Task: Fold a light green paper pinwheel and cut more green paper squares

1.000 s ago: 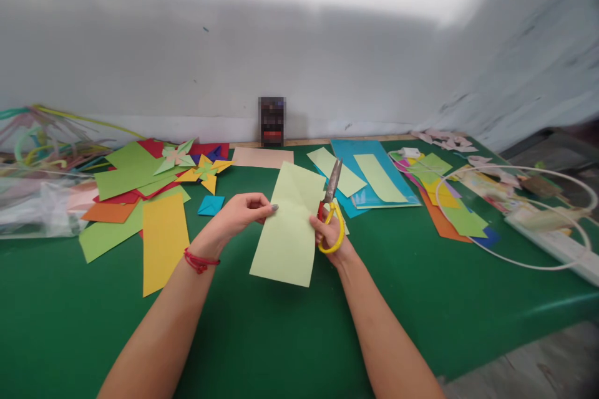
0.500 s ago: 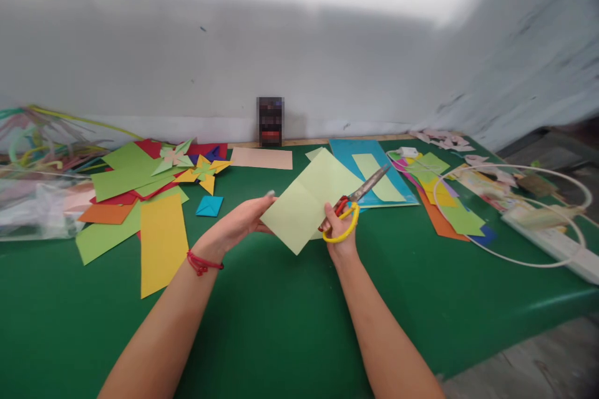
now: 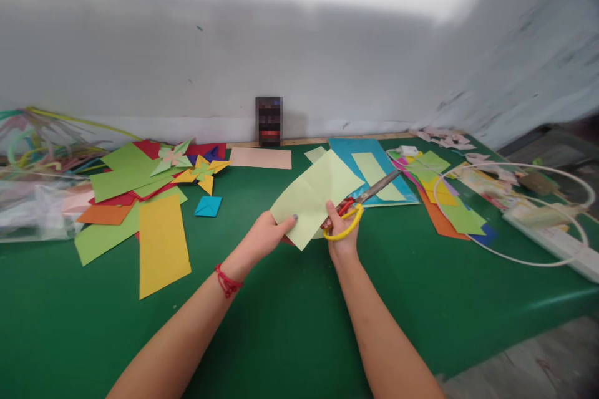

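Observation:
A pale green sheet of paper (image 3: 312,190) is held above the table between both hands, creased and slightly bent. My left hand (image 3: 269,234) pinches its lower left edge, thumb on top and fingers underneath. My right hand (image 3: 343,234) grips a pair of scissors (image 3: 374,188) with red and yellow handles, blades pointing up and to the right. The thumb of that hand also presses on the right part of the paper. Some of the right fingers are hidden behind the handles.
The green table (image 3: 281,336) carries a yellow sheet (image 3: 163,246), a small blue folded paper (image 3: 208,206), a yellow paper star (image 3: 204,172) and a pink strip (image 3: 261,158). A phone (image 3: 269,121) leans on the wall. Right lie a blue pack (image 3: 337,149), a white cable (image 3: 515,260) and a power strip (image 3: 552,243).
My left hand has turned over and moved slightly right, its thumb now on top of the paper. The sheet has bent, and the scissors have shifted a little to the right.

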`<state>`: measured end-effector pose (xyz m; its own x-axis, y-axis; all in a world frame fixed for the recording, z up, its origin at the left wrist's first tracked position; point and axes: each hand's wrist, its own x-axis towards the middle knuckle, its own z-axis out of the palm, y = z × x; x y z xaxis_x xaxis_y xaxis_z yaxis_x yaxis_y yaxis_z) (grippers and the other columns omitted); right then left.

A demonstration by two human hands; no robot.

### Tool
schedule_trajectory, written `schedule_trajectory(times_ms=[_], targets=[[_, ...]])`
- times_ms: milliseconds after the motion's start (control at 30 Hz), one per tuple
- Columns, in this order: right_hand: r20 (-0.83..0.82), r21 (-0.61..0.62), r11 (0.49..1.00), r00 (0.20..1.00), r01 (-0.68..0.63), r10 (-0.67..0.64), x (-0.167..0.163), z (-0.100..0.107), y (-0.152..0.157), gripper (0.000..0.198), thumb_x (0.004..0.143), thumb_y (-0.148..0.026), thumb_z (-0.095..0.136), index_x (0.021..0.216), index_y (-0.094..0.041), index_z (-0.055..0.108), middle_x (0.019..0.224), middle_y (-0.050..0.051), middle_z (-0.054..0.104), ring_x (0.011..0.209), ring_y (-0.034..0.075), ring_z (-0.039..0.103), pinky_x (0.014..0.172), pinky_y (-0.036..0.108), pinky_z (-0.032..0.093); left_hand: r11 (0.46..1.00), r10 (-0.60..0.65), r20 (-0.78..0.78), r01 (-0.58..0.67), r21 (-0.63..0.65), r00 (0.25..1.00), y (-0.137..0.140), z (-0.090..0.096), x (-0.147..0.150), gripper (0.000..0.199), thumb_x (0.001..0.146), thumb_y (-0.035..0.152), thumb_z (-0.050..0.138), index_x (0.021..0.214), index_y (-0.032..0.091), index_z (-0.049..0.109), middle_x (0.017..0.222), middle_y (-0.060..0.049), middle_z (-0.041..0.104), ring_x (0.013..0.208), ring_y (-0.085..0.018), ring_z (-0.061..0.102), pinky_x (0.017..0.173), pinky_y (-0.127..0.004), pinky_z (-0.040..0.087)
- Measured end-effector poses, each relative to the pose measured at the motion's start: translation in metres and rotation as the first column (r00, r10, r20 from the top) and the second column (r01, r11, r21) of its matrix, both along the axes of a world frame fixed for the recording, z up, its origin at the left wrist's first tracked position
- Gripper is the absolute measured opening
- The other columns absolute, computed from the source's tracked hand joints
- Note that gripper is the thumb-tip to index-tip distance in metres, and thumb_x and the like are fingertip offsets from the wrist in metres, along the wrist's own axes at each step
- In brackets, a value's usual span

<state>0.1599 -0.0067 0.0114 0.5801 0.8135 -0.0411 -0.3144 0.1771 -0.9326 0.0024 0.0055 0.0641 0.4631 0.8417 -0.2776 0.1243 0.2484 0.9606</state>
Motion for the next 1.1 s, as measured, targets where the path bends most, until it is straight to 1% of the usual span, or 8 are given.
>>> schedule_trajectory(times_ms=[133,233,367,433,567,667,900,1100], targets=[[0.088,-0.013,1.000,0.996,-0.016,0.017,0.000,0.001,-0.001,0.035,0.067,-0.035,0.069,0.068,-0.023,0.035,0.043,-0.010,0.037,0.035,0.008,0.038,0.036,0.023,0.034,0.973,0.125,-0.223,-0.075,0.218,0.967,0.006,-0.002,-0.008,0.031,0.078,0.040,0.050,0.088,0.013,0.061,0.078,-0.006,0.065,0.067,-0.018,0.059,0.057,-0.029,0.047],[0.106,-0.071,0.996,0.993,-0.046,0.054,-0.002,-0.002,-0.001,0.031,0.066,-0.037,0.069,0.070,-0.020,0.043,0.047,-0.007,0.049,0.032,0.006,0.038,0.033,0.021,0.031,0.887,0.251,-0.339,-0.075,0.456,0.907,0.012,0.007,-0.020,0.029,0.081,0.039,0.044,0.085,0.016,0.061,0.078,-0.003,0.064,0.070,-0.017,0.055,0.057,-0.027,0.041],[0.082,-0.089,0.991,0.991,-0.098,0.106,-0.005,-0.007,0.000,0.034,0.065,-0.037,0.069,0.082,-0.019,0.046,0.066,-0.002,0.061,0.030,0.002,0.037,0.030,0.018,0.030,0.780,0.359,-0.391,-0.042,0.625,0.848,0.014,0.025,-0.038,0.029,0.084,0.034,0.038,0.091,0.020,0.063,0.079,-0.002,0.063,0.072,-0.017,0.055,0.060,-0.026,0.039],[0.077,-0.078,0.990,0.990,-0.115,0.121,-0.006,-0.007,-0.001,0.034,0.065,-0.038,0.069,0.081,-0.019,0.046,0.063,-0.004,0.059,0.030,0.002,0.036,0.029,0.017,0.029,0.757,0.386,-0.386,-0.049,0.651,0.838,0.016,0.033,-0.046,0.029,0.083,0.031,0.038,0.096,0.023,0.062,0.079,-0.001,0.064,0.070,-0.016,0.056,0.060,-0.026,0.040],[-0.005,-0.053,0.983,0.984,-0.178,0.178,-0.005,-0.003,-0.003,0.029,0.072,-0.044,0.061,0.076,-0.019,0.048,0.049,-0.009,0.046,0.028,0.002,0.031,0.027,0.016,0.024,0.791,0.456,-0.415,-0.144,0.595,0.787,0.020,0.043,-0.060,0.028,0.081,0.037,0.042,0.065,0.021,0.057,0.045,0.003,0.051,0.043,-0.013,0.048,0.044,-0.025,0.034],[-0.048,-0.033,0.960,0.960,-0.278,0.277,-0.007,0.000,-0.006,0.032,0.076,-0.051,0.054,0.076,-0.019,0.049,0.047,-0.008,0.042,0.028,0.002,0.030,0.026,0.014,0.022,0.786,0.515,-0.420,-0.215,0.580,0.747,0.022,0.047,-0.067,0.032,0.080,0.040,0.045,0.054,0.021,0.045,0.035,0.004,0.043,0.036,-0.012,0.044,0.041,-0.024,0.031],[-0.007,0.006,0.821,0.821,-0.571,0.571,-0.024,-0.001,-0.013,0.052,0.068,-0.067,0.049,0.092,-0.022,0.054,0.063,-0.004,0.048,0.043,0.007,0.039,0.043,0.023,0.046,0.784,0.553,-0.378,-0.311,0.537,0.743,0.025,0.049,-0.076,0.035,0.079,0.043,0.045,0.053,0.021,0.036,0.034,0.005,0.038,0.035,-0.012,0.044,0.040,-0.024,0.027],[0.032,-0.126,0.836,0.840,-0.534,0.541,-0.028,0.000,-0.016,0.032,0.069,-0.046,0.064,0.084,-0.018,0.058,0.060,-0.005,0.046,0.045,0.006,0.044,0.046,0.021,0.045,0.679,0.633,-0.355,-0.271,0.683,0.688,0.029,0.047,-0.080,0.033,0.081,0.043,0.043,0.057,0.020,0.043,0.049,0.003,0.043,0.048,-0.012,0.042,0.045,-0.024,0.026]])
